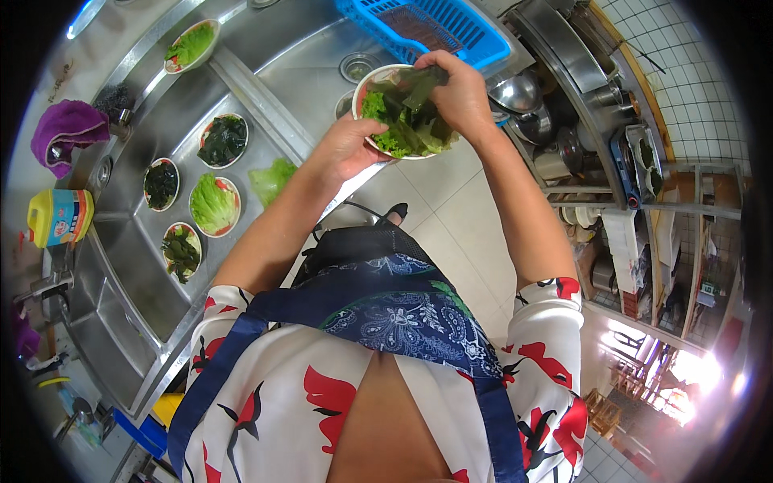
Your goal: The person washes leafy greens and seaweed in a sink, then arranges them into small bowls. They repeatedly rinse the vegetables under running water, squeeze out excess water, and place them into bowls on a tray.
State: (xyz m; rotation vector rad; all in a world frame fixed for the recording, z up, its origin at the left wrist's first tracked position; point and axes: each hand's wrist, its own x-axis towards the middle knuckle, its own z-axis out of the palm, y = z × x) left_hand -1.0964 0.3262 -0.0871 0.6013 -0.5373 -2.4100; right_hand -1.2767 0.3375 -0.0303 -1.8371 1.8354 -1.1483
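In front of my apron, a white bowl with a red-patterned inside (363,92) is held up at the sink's front edge. My left hand (352,143) grips its near left side, thumb over the rim. Curly green lettuce (375,108) and dark green seaweed strips (416,111) fill the bowl. My right hand (462,93) is closed on seaweed at the bowl's right side; its fingertips are partly hidden. To the left stand a bowl of lettuce (215,205) and bowls of dark seaweed (223,140), (161,185), (182,253). A loose lettuce leaf (270,181) lies beside my left forearm.
A blue plastic basket (483,36) sits beyond the bowl, near a sink drain (359,65). Another lettuce bowl (192,47) rests on the sink divider. A yellow jug (60,218) and purple cloth (67,130) line the back. Metal shelves with pans (525,90) stand right.
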